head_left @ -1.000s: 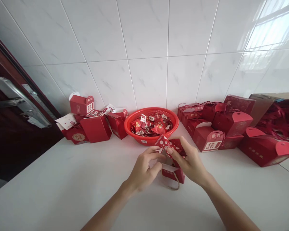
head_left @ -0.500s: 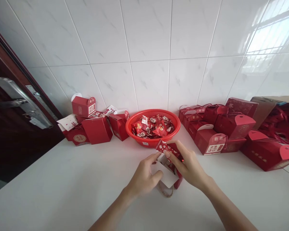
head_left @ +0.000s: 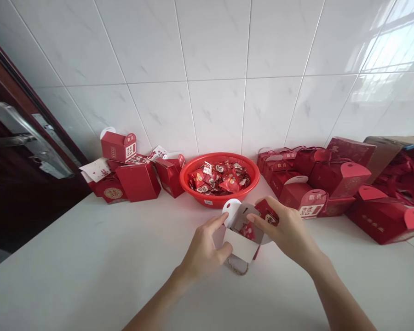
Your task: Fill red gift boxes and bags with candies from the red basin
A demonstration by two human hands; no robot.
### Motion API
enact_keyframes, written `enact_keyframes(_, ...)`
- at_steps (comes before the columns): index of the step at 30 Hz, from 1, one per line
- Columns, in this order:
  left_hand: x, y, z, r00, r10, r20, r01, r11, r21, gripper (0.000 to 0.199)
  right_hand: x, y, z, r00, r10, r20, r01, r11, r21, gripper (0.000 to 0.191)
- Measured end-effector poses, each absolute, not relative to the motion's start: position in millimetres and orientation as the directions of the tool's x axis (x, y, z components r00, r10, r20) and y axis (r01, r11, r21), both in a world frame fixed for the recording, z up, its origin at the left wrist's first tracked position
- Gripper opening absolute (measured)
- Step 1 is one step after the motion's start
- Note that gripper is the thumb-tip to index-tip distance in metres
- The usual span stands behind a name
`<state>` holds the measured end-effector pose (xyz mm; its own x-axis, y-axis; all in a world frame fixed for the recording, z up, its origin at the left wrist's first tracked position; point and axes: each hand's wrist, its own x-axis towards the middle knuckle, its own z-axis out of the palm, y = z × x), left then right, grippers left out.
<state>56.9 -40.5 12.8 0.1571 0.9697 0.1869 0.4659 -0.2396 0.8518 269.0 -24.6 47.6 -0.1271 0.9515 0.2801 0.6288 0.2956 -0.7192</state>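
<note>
An open box with white inner flaps (head_left: 240, 245) stands at the front middle of the white table, a twine handle hanging from its near side. Inside it a red dotted packet (head_left: 247, 231) shows. My left hand (head_left: 207, 248) grips the box's left side between thumb and fingers. My right hand (head_left: 284, 230) is at the box's right edge, its fingers closed on a red packet (head_left: 267, 212) with a pale label. Just behind the box sits a red plastic basket (head_left: 218, 201) of wrapped red packets.
Red boxes (head_left: 139, 183) stand at the back left, some with open flaps. More red boxes (head_left: 341, 179) are grouped at the right, beside a cardboard box (head_left: 382, 154) of red ribbons. A tiled wall lies behind, a dark door (head_left: 7, 174) at left.
My right hand has shifted right, and the packet in it now lies at the box's right edge. The box opening and its round-holed flap show more. The view has moved slightly.
</note>
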Motion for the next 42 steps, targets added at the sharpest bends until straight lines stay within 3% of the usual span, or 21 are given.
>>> enact_keyframes(4, 57.7, -39.8, 9.7, 0.152, 0.966, 0.209, 0.446, -0.255, 0.858, 0.069, 266.4, -23.2, 45.6, -0.049, 0.943, 0.328, 0.580, 0.294, -0.760, 0.035)
enact_keyframes(9, 57.7, -39.4, 5.6, 0.151, 0.964, 0.218, 0.434, -0.263, 0.861, 0.068, 261.6, -21.2, 46.6, 0.030, 0.951, 0.306, 0.475, 0.256, -0.842, 0.002)
enact_keyframes(14, 58.7, -37.9, 3.6, 0.152, 0.958, 0.244, 0.427, -0.286, 0.858, 0.069, 255.4, -16.6, 47.2, 0.032, 0.937, 0.347, 0.384, 0.309, -0.870, 0.008)
enact_keyframes(20, 57.2, -37.2, -10.7, 0.148, 0.949, 0.277, 0.400, -0.314, 0.861, 0.071, 248.1, -11.3, 37.9, 0.056, 0.882, 0.467, 0.500, 0.380, -0.778, 0.017)
enact_keyframes(26, 52.3, -30.1, -40.9, 0.101, 0.943, 0.317, 0.376, -0.331, 0.866, 0.078, 247.5, -3.0, 15.2, 0.047, 0.813, 0.580, 0.692, 0.392, -0.606, 0.023)
enact_keyframes(32, 54.3, -27.3, -34.1, 0.139, 0.932, 0.335, 0.325, -0.362, 0.873, 0.084, 249.9, -0.5, 7.5, -0.056, 0.811, 0.583, 0.782, 0.398, -0.480, 0.023)
enact_keyframes(36, 55.1, -32.2, -22.6, 0.145, 0.936, 0.322, 0.356, -0.353, 0.865, 0.079, 247.8, -1.9, 10.3, -0.049, 0.791, 0.609, 0.787, 0.406, -0.464, 0.026)
enact_keyframes(42, 55.8, -38.6, -12.6, 0.161, 0.931, 0.328, 0.401, -0.365, 0.840, 0.067, 248.1, -8.9, 25.1, -0.017, 0.831, 0.556, 0.745, 0.381, -0.547, 0.020)
